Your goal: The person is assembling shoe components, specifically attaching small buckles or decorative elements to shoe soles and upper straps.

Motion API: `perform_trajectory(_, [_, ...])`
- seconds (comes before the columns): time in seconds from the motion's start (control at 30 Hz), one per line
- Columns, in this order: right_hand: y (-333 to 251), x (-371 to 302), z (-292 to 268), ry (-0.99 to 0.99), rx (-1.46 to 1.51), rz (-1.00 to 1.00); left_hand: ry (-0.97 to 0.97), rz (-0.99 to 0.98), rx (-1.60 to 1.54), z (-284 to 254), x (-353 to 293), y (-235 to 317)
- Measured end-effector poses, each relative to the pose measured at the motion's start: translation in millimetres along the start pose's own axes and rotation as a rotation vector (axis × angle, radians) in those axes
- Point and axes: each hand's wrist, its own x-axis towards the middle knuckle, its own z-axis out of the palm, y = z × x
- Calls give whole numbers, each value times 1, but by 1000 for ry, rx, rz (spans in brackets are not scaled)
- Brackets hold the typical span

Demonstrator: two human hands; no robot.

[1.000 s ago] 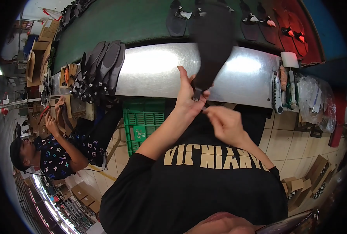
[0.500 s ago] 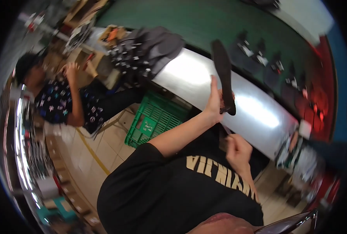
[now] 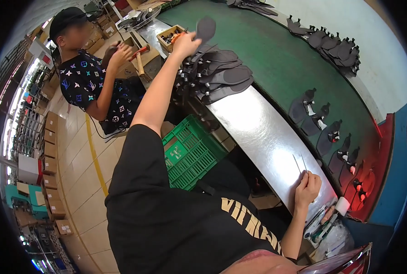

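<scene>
My left hand (image 3: 185, 45) is stretched far forward to the left, closed on one end of a dark grey sandal sole (image 3: 206, 30). That sole is tilted up, just above a pile of dark sandal soles (image 3: 226, 75) heaped on the metal table's far-left part. Over the near right part of the bare metal tabletop (image 3: 253, 123), my right hand (image 3: 307, 188) pinches a thin two-pronged tool (image 3: 299, 163) that points away from me. Its exact kind is too fine to tell.
Sandals (image 3: 324, 132) stand in a row on the green conveyor belt (image 3: 258, 50), beside a red-lit opening (image 3: 365, 182). More soles (image 3: 333, 48) line its far edge. A green crate (image 3: 192, 153) is below the table. At left, a co-worker (image 3: 94, 86) sits near a hammer (image 3: 140, 59).
My left hand has carried the sole from mid-table to the far-left pile. From close to my body, my right hand has moved right, over the metal table. The view has shifted.
</scene>
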Motion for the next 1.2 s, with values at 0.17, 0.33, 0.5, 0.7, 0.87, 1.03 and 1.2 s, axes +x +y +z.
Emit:
perform_trajectory(0.17, [5,-4,1,6,-69,34,-190,-105,406,29,-3,1])
perform_trajectory(0.33, [4,1,2,37,-41,58,200,247,109,29,-23,81])
perform_trajectory(0.5, [8,3,-3,127,-63,133,-347,536,-440,127,-77,244])
perform_trajectory(0.7, [12,3,-2,191,-57,179,-296,582,-490,269,-116,341])
perform_trajectory(0.87, [23,4,-4,187,-1,224,-198,732,-458,267,-108,343])
perform_trajectory(1.03, [27,5,-5,206,49,250,-381,414,-416,248,-141,323])
perform_trajectory(1.2, [21,1,-5,183,6,249,-174,495,-416,252,-161,326])
